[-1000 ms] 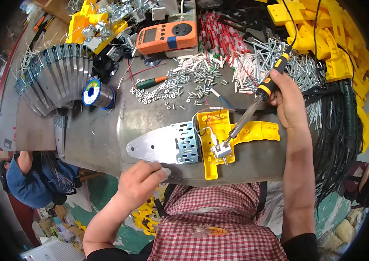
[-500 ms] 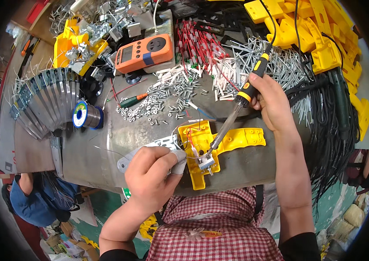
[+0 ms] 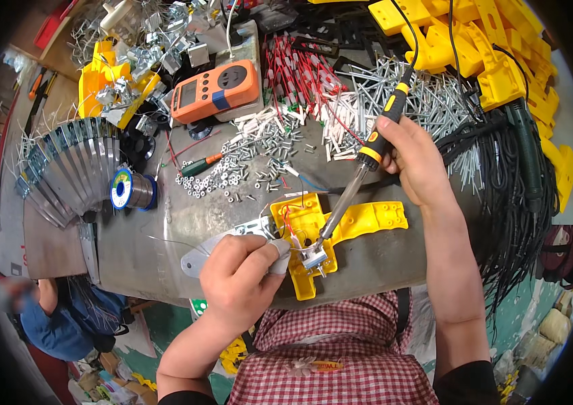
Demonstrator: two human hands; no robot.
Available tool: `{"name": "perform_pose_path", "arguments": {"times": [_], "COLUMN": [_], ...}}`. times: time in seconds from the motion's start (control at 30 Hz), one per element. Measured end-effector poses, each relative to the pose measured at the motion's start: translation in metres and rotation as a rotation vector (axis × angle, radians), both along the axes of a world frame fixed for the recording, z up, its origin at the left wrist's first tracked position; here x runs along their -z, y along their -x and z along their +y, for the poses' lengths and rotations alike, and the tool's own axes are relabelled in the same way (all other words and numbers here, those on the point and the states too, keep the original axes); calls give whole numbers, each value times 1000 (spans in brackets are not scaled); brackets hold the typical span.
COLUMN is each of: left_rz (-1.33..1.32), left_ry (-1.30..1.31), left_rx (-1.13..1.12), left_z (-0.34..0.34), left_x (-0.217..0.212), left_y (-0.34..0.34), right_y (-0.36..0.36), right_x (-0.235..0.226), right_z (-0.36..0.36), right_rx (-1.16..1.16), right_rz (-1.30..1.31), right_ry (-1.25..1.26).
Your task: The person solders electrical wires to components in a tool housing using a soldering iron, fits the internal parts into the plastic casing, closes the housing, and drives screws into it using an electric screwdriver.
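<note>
Soldering iron, black-and-yellow handle with clear barrel, gripped in the right hand; fingers closed round the handle, tip slanting down-left onto a small metal component seated in the yellow plastic housing.

Yellow plastic housing: lies flat near the front edge of the grey metal worktop, directly before the person; thin red and white wires cross its left part.

Left hand: rests on the worktop just left of the housing, fingers curled shut over a flat perforated metal bracket, whose rounded end sticks out to the left. A fine strand of solder wire appears to run leftward from the fingers; whether they pinch it cannot be told.

Solder spool: blue-ended, on its side, left of the work, well apart from the hands.

Orange multimeter: at the back of the worktop, screen up.

Loose screws and nuts: scattered between the multimeter and the housing, with a green-handled screwdriver among them.

Fanned metal strips: far left.

Yellow plastic parts: heaped at the back right, beside a bundle of black cables.

Checked red shirt: lower edge.
</note>
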State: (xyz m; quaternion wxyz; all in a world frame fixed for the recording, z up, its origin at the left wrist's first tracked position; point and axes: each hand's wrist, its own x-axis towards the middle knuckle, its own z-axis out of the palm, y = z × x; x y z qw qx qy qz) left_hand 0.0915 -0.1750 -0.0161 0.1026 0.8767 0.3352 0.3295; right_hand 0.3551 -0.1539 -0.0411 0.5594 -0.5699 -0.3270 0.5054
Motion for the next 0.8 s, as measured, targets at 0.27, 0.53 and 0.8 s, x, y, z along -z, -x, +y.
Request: {"name": "perform_pose_path", "arguments": {"times": [0.27,0.53,0.8], "left_rz": [9,25,-500], "left_ry": [28,135,1208], "left_rx": [-21,-73,-166], "left_z": [-2,2,13], "left_x": [3,-6,-49], "left_y": [-2,22,17], "right_y": [1,2,1], "right_x": [-1,-1,-3], "right_z": [-1,1,-1], "right_rx": [-22,-14,-17], "right_rz": [-73,-93,-132], "right_ry": [-19,-17,18]}}
